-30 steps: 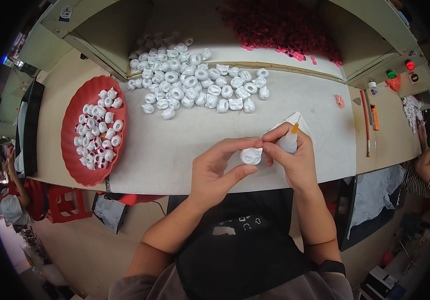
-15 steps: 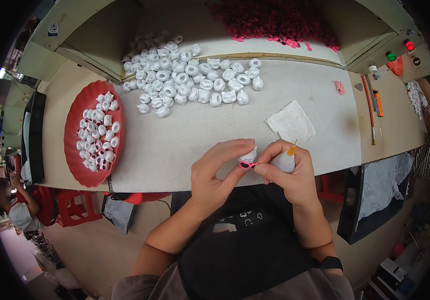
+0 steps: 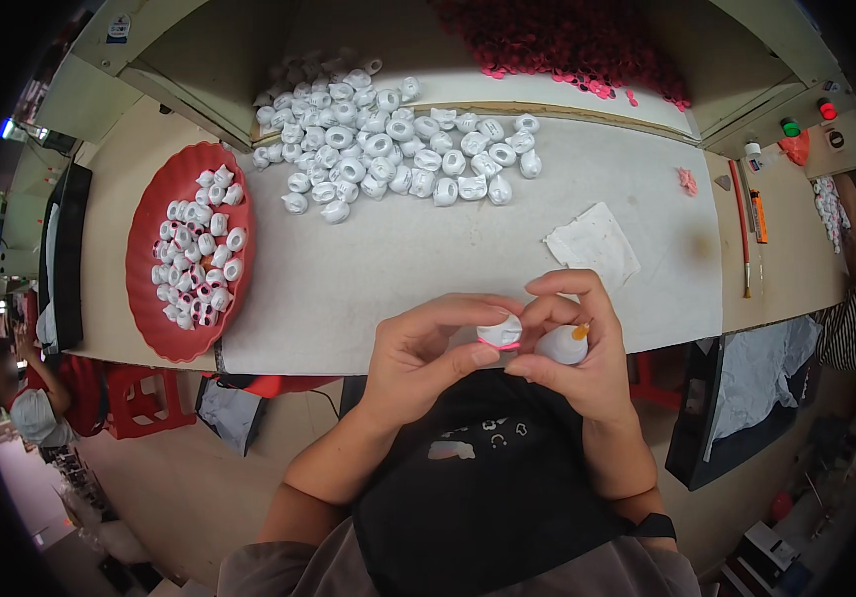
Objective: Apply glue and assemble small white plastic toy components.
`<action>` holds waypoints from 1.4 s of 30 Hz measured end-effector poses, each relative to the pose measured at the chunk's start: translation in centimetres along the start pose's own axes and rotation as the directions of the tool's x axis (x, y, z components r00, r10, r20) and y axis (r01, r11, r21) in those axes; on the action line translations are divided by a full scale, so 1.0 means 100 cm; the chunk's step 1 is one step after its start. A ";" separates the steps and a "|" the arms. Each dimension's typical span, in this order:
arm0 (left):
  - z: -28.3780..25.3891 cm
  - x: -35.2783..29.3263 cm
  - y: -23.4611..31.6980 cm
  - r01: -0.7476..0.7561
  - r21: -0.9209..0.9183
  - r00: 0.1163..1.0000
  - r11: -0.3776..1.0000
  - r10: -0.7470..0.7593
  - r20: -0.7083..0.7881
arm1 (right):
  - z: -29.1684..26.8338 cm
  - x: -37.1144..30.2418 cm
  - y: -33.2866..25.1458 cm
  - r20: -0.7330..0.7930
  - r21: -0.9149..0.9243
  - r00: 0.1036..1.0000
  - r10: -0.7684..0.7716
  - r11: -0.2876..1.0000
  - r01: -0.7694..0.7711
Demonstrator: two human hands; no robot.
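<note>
One small white piece (image 3: 499,330), seemingly pink-edged

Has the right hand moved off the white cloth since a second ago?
Yes. The right hand has come back toward the body, off the cloth, to the table edge.

A pale workbench (image 3: 368,269) is carrying a red tray (image 3: 149,298) of white pieces lying at its left end. Right of the tray, a heap of white caps (image 3: 398,149) is sitting; farther right, a folded cloth (image 3: 592,244) is lying flat.
</note>
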State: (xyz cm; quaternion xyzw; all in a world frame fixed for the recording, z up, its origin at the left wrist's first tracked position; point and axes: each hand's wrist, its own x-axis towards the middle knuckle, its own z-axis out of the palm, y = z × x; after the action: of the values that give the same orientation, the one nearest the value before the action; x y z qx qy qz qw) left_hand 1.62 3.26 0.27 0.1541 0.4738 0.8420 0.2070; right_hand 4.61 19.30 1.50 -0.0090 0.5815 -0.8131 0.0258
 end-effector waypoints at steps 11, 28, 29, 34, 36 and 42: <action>-0.017 -0.012 0.004 -0.038 0.073 0.999 0.997 0.037 0.018 | 0.016 0.002 0.008 0.099 0.092 0.982 0.160 0.981 -0.169; -0.106 -0.038 0.082 -0.005 0.892 0.718 0.453 0.622 -0.312 | 0.032 0.028 0.018 0.251 0.022 0.946 0.206 0.976 -0.218; -0.128 -0.041 0.096 0.105 0.963 0.722 0.250 0.646 -0.247 | 0.022 0.026 0.019 0.191 0.016 0.968 0.161 0.986 -0.167; -0.086 0.020 0.079 -0.041 0.993 0.873 -0.109 0.480 0.089 | -0.018 0.010 0.013 -0.121 0.058 0.989 0.089 0.995 -0.082; -0.055 0.048 0.058 -0.230 0.969 0.919 -0.086 0.308 0.245 | -0.022 0.006 0.006 -0.121 0.048 0.988 0.095 0.995 -0.090; -0.046 0.095 0.004 -0.380 0.894 0.869 -0.236 0.241 0.433 | -0.035 -0.015 0.003 -0.097 0.162 0.990 -0.105 0.980 0.120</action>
State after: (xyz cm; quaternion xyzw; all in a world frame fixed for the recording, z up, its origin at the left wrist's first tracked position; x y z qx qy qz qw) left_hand -8.78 4.43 -1.12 0.4079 0.8705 0.2109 -0.1772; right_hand 5.96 22.58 0.16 -0.0039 0.5103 -0.8588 -0.0452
